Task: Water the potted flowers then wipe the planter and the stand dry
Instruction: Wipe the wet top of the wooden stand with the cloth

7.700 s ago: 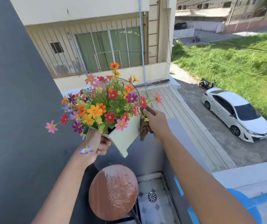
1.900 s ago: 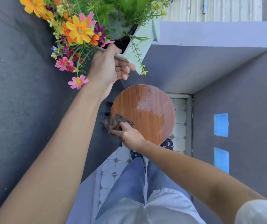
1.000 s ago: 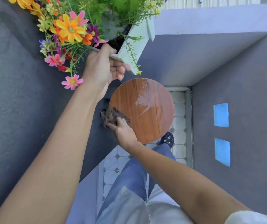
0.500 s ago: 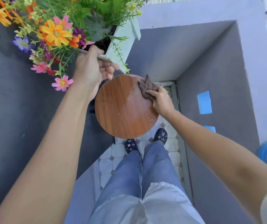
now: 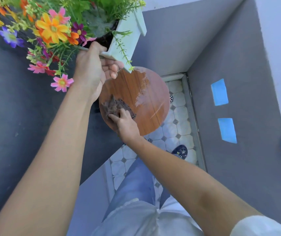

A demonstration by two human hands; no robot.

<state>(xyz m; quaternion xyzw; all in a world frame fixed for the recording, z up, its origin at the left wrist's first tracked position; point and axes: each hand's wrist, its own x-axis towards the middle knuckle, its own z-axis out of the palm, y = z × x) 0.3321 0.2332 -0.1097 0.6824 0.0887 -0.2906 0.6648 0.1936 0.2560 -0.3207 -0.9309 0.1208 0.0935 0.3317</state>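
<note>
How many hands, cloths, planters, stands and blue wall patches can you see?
hands: 2 (left hand, right hand)
cloth: 1
planter: 1
stand: 1
blue patches: 2
total: 7

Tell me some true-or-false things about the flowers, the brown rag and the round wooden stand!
1. The left hand holds the white planter up above the stand. True.
2. The right hand presses a brown cloth on the stand. True.
3. The stand top is square. False: it is round.
4. The planter sits on the stand. False: it is lifted off.
5. A shiny wet patch shows on the stand. True.
</note>
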